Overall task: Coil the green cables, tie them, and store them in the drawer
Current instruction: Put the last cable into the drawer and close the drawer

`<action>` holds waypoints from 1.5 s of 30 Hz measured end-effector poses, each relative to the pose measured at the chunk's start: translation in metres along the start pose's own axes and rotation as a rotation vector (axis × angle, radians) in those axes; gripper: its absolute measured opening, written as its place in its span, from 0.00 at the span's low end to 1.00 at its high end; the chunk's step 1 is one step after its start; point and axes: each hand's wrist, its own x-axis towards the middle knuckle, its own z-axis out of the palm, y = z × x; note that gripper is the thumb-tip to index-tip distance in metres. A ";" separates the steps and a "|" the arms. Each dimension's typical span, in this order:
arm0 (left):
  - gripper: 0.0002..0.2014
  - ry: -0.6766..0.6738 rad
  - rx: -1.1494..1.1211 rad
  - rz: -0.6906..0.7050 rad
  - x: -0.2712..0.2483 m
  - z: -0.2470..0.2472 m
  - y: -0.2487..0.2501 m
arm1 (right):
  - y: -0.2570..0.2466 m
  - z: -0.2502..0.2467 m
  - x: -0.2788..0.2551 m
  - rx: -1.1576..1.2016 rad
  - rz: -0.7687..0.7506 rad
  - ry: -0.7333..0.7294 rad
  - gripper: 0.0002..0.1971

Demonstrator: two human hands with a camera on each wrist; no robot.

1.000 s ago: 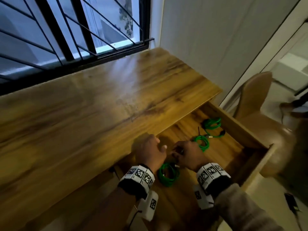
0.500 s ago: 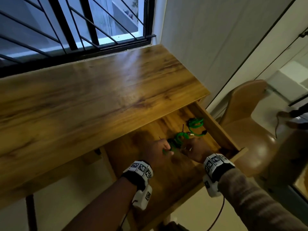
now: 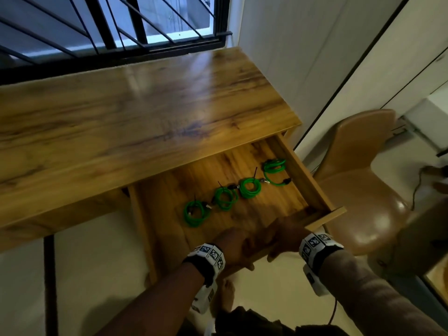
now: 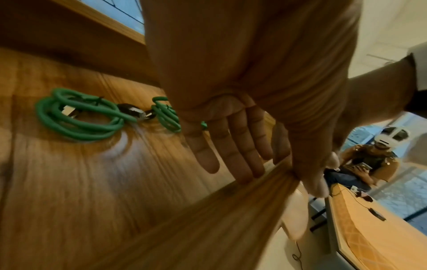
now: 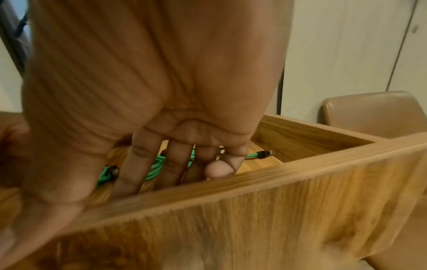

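Several green cable coils, each tied with a black tie, lie in a slanted row on the floor of the open wooden drawer (image 3: 294, 166): one at the left (image 3: 196, 212), one in the middle (image 3: 225, 198), one further right (image 3: 250, 187) and one by the right wall (image 3: 274, 166). My left hand (image 3: 232, 246) and right hand (image 3: 283, 236) both grip the drawer front (image 3: 324, 217), fingers inside and thumbs outside. The left wrist view has my left hand (image 4: 254, 160) on the front's top edge, with a coil (image 4: 76, 115) beyond. In the right wrist view my right hand (image 5: 92, 191) clasps the drawer front (image 5: 300, 201).
The wooden desk top (image 3: 145, 117) runs under a barred window (image 3: 121, 25). A brown chair (image 3: 363, 190) stands just right of the drawer, by the white wall. My bare foot (image 3: 228, 292) is below the drawer. Another seated person (image 4: 365, 164) appears in the left wrist view.
Both hands let go of the green coil inside the drawer and pulled back to the drawer front, which they now grip. The coil lies in the row with the others.
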 end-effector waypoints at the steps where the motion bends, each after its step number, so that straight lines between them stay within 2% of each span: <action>1: 0.25 0.014 0.006 -0.013 0.000 0.003 0.002 | -0.002 0.000 0.001 -0.052 0.002 0.011 0.28; 7: 0.23 0.120 0.062 0.023 -0.002 0.006 0.004 | -0.001 -0.003 0.000 -0.104 -0.080 0.065 0.23; 12: 0.21 0.222 0.062 -0.044 0.003 0.000 -0.005 | -0.008 -0.012 0.012 -0.079 -0.121 0.157 0.15; 15: 0.17 0.327 0.095 -0.062 0.005 -0.007 -0.011 | -0.014 -0.016 0.026 -0.073 -0.147 0.252 0.10; 18: 0.16 0.401 0.098 -0.078 0.009 -0.021 -0.016 | -0.020 -0.028 0.038 -0.152 -0.257 0.378 0.06; 21: 0.15 0.498 0.090 -0.110 0.014 -0.039 -0.024 | -0.029 -0.047 0.051 -0.120 -0.329 0.469 0.06; 23: 0.20 0.558 0.155 -0.104 0.018 -0.054 -0.030 | -0.034 -0.059 0.064 -0.161 -0.331 0.560 0.13; 26: 0.36 0.662 0.405 -0.160 0.020 -0.077 -0.039 | -0.035 -0.080 0.084 -0.206 -0.281 0.577 0.44; 27: 0.41 0.692 0.454 -0.190 0.021 -0.084 -0.042 | -0.037 -0.089 0.089 -0.219 -0.275 0.567 0.51; 30: 0.50 0.706 0.489 -0.219 0.030 -0.098 -0.051 | -0.044 -0.111 0.102 -0.261 -0.272 0.537 0.61; 35: 0.58 0.625 0.540 -0.309 0.049 -0.123 -0.064 | -0.059 -0.134 0.128 -0.327 -0.296 0.493 0.64; 39: 0.60 0.590 0.506 -0.378 0.061 -0.139 -0.074 | -0.065 -0.146 0.151 -0.348 -0.285 0.453 0.63; 42: 0.55 0.585 0.531 -0.367 0.065 -0.149 -0.078 | -0.068 -0.151 0.163 -0.316 -0.290 0.443 0.56; 45: 0.44 0.607 0.562 -0.343 0.065 -0.163 -0.079 | -0.069 -0.154 0.172 -0.310 -0.306 0.498 0.49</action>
